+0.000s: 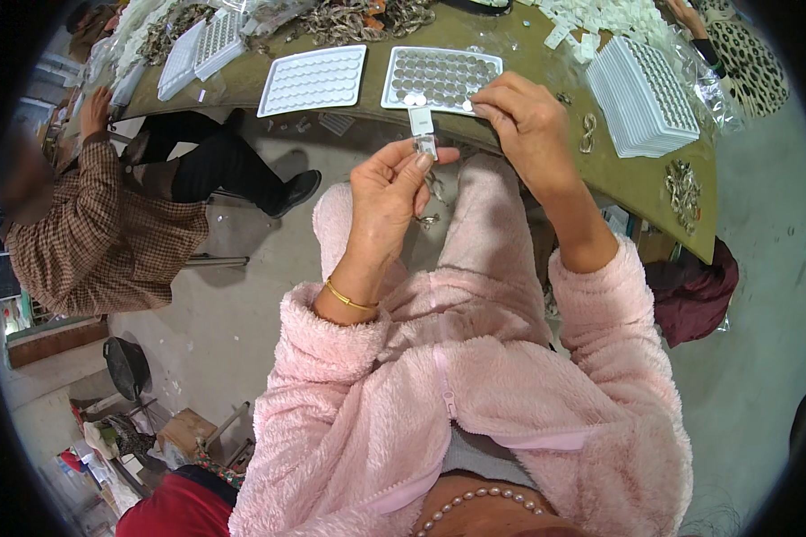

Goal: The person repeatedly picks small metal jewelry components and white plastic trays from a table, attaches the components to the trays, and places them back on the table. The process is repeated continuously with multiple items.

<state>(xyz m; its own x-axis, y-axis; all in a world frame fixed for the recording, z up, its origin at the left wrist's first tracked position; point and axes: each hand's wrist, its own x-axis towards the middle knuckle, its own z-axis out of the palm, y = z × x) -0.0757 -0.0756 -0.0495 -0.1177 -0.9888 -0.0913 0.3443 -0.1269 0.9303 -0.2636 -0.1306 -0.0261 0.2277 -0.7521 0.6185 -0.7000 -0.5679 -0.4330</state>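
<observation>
Left hand (387, 190) pinches small clear packet (424, 134) w/ thumb + forefinger; right hand (526, 121) fingertips narrow at filled tray (440, 77), 12 o'clock. Risk: loose pinch, packet drops to lap.

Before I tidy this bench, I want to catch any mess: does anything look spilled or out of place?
Yes, mildly. White tabs lie strewn in a loose heap at the table's far edge, and metal links sit scattered near its right end. The trays lie flat and orderly.

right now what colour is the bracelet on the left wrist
Gold: a thin band beside the pink fleece cuff, seen in the head view.
</observation>
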